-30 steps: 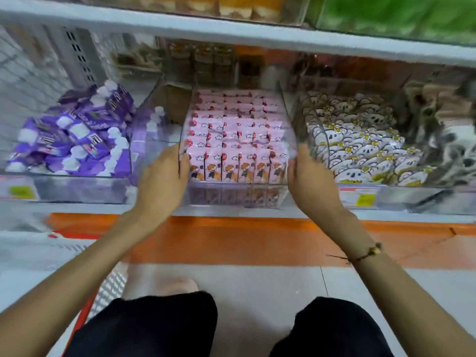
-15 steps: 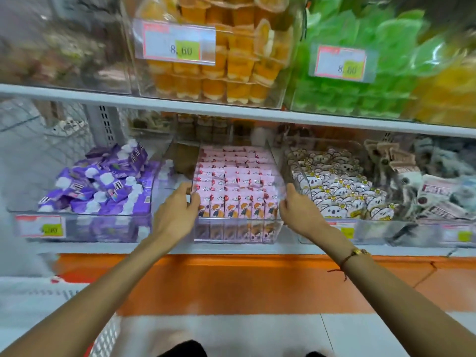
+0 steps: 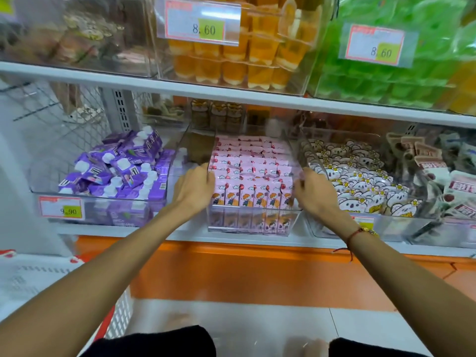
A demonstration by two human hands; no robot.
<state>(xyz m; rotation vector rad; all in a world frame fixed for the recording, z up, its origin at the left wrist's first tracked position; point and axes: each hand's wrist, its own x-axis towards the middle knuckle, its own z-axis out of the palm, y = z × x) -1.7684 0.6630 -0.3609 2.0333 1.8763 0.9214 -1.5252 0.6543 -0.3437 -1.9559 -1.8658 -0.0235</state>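
Pink snack packets (image 3: 253, 171) are standing in close rows inside a clear bin (image 3: 247, 222), and this bin is sitting on the white shelf (image 3: 180, 235) between the two hands. The left hand (image 3: 193, 188) is gripping the left wall of the bin, its fingers pressed together and curling over the rim. The right hand (image 3: 315, 191) is holding the right wall in the same manner, though it is looking a little blurred. A red string bracelet (image 3: 360, 231) is hanging on the right wrist. Just outside the left hand, purple cartons (image 3: 116, 171) are lying in a neighbouring bin with a price tag (image 3: 61, 210) on its front. Just outside the right hand, koala packets (image 3: 360, 181) are filling another bin. Above both hands, orange jelly cups (image 3: 247, 55) and green packs (image 3: 386, 81) are sitting on the upper shelf.
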